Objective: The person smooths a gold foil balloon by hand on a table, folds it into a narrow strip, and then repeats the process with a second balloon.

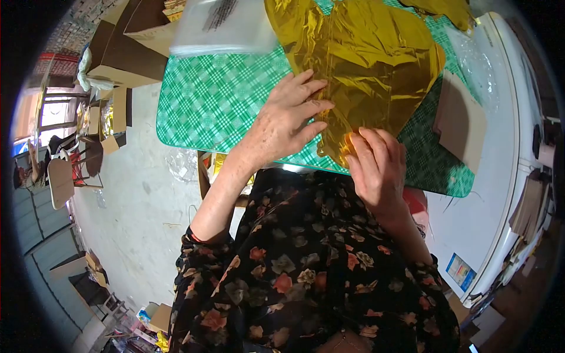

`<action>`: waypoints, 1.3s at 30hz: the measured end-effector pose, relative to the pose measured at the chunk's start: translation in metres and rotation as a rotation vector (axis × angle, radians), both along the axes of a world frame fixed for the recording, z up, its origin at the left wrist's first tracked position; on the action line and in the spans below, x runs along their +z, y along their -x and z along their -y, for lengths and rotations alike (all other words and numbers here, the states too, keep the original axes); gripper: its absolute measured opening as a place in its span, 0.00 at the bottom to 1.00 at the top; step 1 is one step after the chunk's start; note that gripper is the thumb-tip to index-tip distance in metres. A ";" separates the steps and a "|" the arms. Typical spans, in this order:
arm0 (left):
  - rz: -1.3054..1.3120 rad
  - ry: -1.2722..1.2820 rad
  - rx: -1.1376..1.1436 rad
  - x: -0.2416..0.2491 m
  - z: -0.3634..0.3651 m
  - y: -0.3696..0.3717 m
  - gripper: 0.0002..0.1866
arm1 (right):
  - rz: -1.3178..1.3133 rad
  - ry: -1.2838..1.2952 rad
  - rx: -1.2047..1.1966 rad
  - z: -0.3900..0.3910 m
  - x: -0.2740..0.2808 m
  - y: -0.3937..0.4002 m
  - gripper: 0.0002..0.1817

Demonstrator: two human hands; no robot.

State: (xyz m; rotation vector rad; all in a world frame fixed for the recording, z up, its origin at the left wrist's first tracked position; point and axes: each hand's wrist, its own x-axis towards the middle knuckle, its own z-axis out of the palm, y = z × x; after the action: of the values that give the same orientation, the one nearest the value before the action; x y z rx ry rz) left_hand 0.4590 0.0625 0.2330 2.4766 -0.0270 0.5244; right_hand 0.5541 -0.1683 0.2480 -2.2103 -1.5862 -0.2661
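Observation:
A flat, shiny gold foil balloon (pixel 376 65), heart-shaped at its far end and narrowing toward me, lies on the green checked tabletop (pixel 212 100). My left hand (pixel 285 120) rests on its left edge with the fingers stretched out and slightly apart. At the narrow near end, the curled fingers of my right hand (pixel 379 167) grip a small fold of the foil. The thumb of that hand is mostly hidden. Creases run across the foil, and a seam line goes down its middle.
A stack of clear plastic bags (pixel 226 29) lies at the table's far left, beside cardboard boxes (pixel 126 50). More gold foil (pixel 441 9) is at the far right. A cardboard piece (pixel 462 117) and crumpled clear plastic (pixel 479 65) lie on the right. A chair (pixel 60 182) stands left.

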 end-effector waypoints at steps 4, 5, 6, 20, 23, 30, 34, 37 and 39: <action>-0.004 -0.007 0.001 0.001 0.000 -0.001 0.22 | -0.013 0.040 -0.011 0.002 -0.004 -0.004 0.25; -0.001 -0.005 0.004 0.004 0.002 0.000 0.23 | -0.022 0.043 -0.010 0.001 -0.002 -0.001 0.25; 0.009 -0.006 0.004 0.006 0.004 -0.001 0.23 | -0.025 0.043 -0.012 0.001 0.000 0.002 0.25; -0.067 -0.061 -0.004 0.012 0.004 0.002 0.23 | 0.221 -0.019 0.026 -0.109 0.009 -0.202 0.26; -0.056 -0.051 -0.003 0.014 0.005 0.002 0.22 | 0.210 0.084 0.013 -0.150 -0.006 -0.248 0.28; -0.076 -0.022 -0.003 0.008 0.002 0.004 0.24 | 0.119 0.286 -0.035 -0.182 -0.007 -0.279 0.27; -0.050 0.021 0.000 0.005 0.001 0.004 0.32 | 0.129 0.305 -0.001 -0.184 -0.011 -0.302 0.19; -0.049 0.056 0.019 0.005 0.001 0.003 0.35 | 0.187 0.175 0.060 -0.179 -0.018 -0.312 0.14; -0.039 0.070 0.031 0.004 0.002 0.003 0.36 | 0.172 0.145 0.115 -0.177 -0.021 -0.322 0.13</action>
State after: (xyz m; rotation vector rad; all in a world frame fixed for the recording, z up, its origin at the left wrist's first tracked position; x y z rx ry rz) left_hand 0.4557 0.0609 0.2373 2.4212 0.0443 0.4815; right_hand 0.8762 0.0089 0.2273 -2.2436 -1.8719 -0.3246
